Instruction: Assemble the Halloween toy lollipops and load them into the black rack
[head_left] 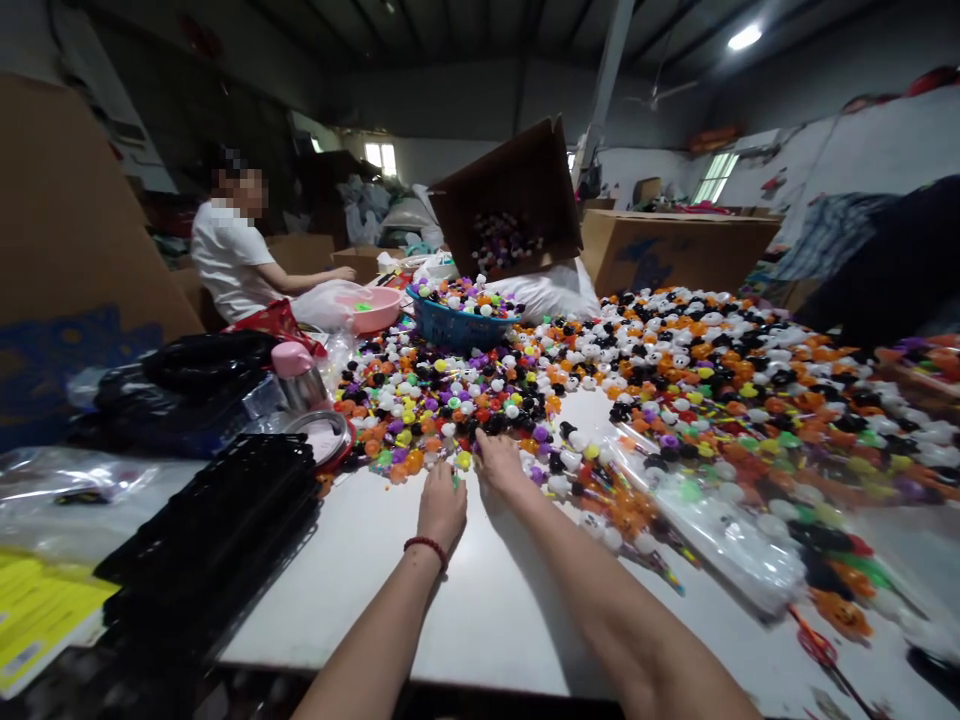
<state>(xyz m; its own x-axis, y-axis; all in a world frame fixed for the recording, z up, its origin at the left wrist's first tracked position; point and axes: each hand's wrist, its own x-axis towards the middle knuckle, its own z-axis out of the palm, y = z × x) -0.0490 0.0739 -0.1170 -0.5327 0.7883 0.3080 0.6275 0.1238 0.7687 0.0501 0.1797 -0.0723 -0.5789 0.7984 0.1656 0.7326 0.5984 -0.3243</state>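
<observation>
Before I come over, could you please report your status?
Left hand, right hand: at near edge of Halloween trinkets, grips unclear. Trinkets: loosely heaped. Clear plastic bag: rightward, not blocking.

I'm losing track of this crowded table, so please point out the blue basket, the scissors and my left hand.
Blue basket [459, 328]: head view, on its front outer wall.
Scissors [825, 655]: head view, on the red handles.
Left hand [441, 508]: head view, on the back of the hand.

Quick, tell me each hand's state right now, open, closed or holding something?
Left hand: fingers at a small green piece; grip cannot be told.
Right hand: at the edge of the colorful pile; grip cannot be told.
</observation>
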